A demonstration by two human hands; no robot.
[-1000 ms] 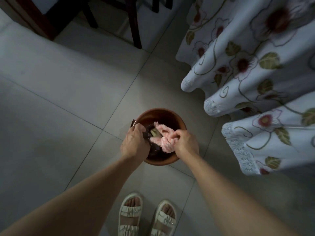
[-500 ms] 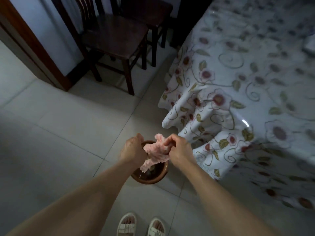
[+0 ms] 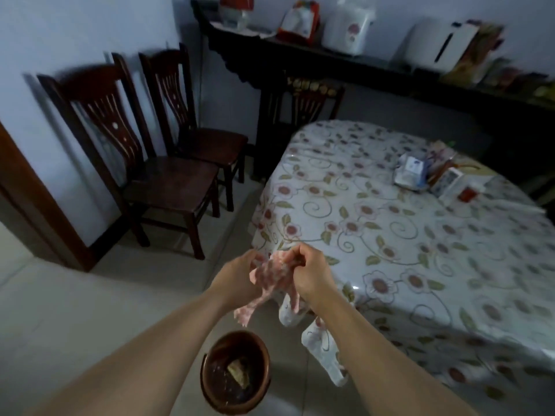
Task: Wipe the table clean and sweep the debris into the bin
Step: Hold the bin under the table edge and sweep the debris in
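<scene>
Now gripped between left hand (image 3: 237, 273) and right hand (image 3: 310, 273): pink cloth (image 3: 267, 280), bunched, hanging above brown bin (image 3: 235, 375), beside the table (image 3: 420, 235).

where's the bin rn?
Head view, bottom centre: the brown bin sits on the floor tiles between the forearms, below the pink cloth, beside the table's hanging tablecloth corner.

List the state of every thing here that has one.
Pink cloth: bunched, gripped by both hands.
Left hand: holds the cloth.
Right hand: holds the cloth.
Bin: open on the floor, debris inside.
Table: covered by a floral tablecloth.
</scene>
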